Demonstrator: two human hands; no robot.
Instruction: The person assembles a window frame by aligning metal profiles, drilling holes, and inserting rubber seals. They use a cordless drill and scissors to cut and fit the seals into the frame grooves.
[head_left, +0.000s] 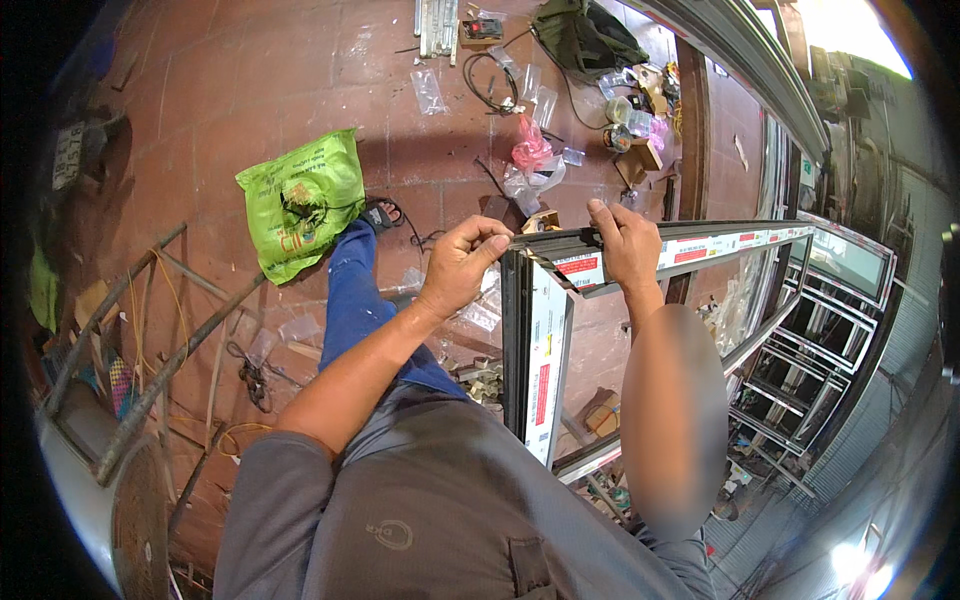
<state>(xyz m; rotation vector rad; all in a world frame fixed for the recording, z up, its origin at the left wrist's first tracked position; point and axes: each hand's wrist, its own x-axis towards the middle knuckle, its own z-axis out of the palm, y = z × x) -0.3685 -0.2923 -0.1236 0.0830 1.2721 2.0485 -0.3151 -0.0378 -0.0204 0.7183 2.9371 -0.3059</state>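
A dark aluminium window frame (517, 350), with white and red protective film on its faces, stands on my right side. At its near-left corner, my left hand (463, 265) is closed in a pinch; whatever lies between thumb and finger is too small to make out. My right hand (628, 248) wraps over the top bar a short way along, thumb raised on the upper edge. Between the two hands runs a black grooved strip (560, 243) on top of the bar. A flap of the film (583, 273) hangs loose below it.
A green plastic sack (302, 205) lies by my foot on the red tiled floor. Metal tube legs (190, 340) stand at left. Bags, boxes, a coiled black cable (489, 82) and a dark bag (590, 38) lie ahead. More frames (815, 345) are stacked at right.
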